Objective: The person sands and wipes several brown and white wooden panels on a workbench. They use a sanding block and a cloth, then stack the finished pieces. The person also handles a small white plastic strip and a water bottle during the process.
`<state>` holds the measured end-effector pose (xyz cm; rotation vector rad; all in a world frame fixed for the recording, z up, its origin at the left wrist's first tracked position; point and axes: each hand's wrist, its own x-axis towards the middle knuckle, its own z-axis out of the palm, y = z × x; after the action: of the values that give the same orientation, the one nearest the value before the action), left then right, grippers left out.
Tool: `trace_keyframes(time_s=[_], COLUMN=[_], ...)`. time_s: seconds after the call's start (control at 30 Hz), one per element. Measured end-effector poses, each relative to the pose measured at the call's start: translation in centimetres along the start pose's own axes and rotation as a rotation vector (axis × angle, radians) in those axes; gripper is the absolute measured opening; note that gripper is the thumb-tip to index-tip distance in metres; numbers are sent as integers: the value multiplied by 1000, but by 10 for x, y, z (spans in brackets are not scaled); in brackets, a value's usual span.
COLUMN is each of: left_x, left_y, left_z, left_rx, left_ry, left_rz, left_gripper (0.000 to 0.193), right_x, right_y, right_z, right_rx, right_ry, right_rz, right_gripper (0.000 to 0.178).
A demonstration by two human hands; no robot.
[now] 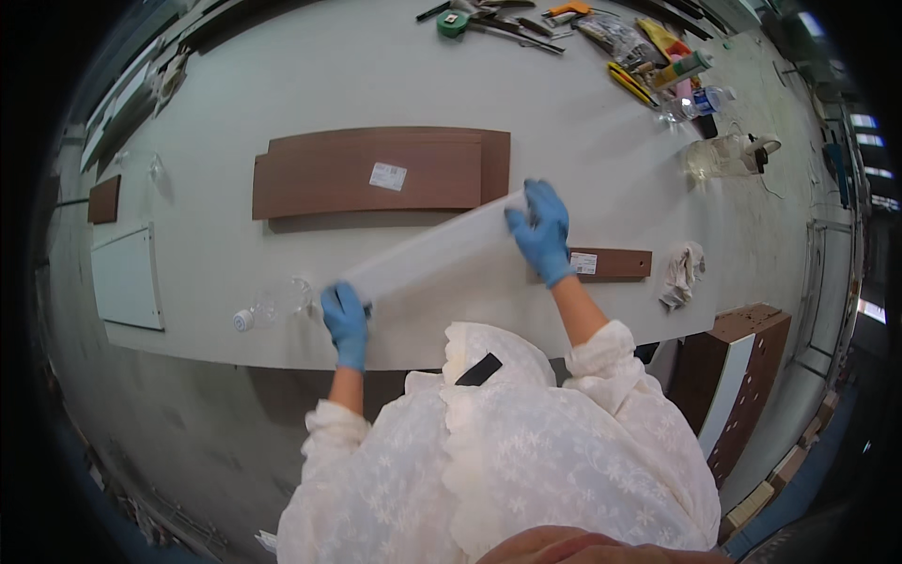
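Observation:
A long white panel [437,246] is held at a slant above the white table, its right end farther from me than its left. My left hand [346,324], in a blue glove, is closed on the panel's near left end. The far right end is gripped by my right hand [543,230], gloved in blue too. Beyond the panel lie brown boards [324,174], one on another, with a white label [387,176] on the top one. A narrow brown strip [620,263] with a label sits just right of my right hand, partly hidden by it.
A clear bottle [266,312] lies left of my left hand. At right are a crumpled cloth [683,274] and a clear jug [728,155]. Tools, including a green tape measure [452,23], spread along the far side. A brown cabinet [742,376] stands off the right corner.

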<state>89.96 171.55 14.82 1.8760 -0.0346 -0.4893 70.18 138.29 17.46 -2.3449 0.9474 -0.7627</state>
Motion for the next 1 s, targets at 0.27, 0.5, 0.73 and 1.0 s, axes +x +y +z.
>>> trace_keyframes(time_s=[0.27, 0.5, 0.73, 1.0], left_x=[-78, -54, 10, 74], left_y=[-49, 23, 114, 121], left_z=[-36, -13, 130, 274], left_rx=[629, 851, 514, 989], left_ry=[56, 60, -84, -51], left_rz=[32, 317, 897, 893], left_gripper=[35, 28, 41, 67], right_x=[-96, -81, -20, 75], right_y=[-7, 9, 70, 171], right_z=[-27, -47, -89, -122], right_rx=[-226, -141, 47, -55], right_ry=[-279, -297, 44, 264], right_rz=[1, -21, 41, 256], right_gripper=[45, 32, 23, 21])
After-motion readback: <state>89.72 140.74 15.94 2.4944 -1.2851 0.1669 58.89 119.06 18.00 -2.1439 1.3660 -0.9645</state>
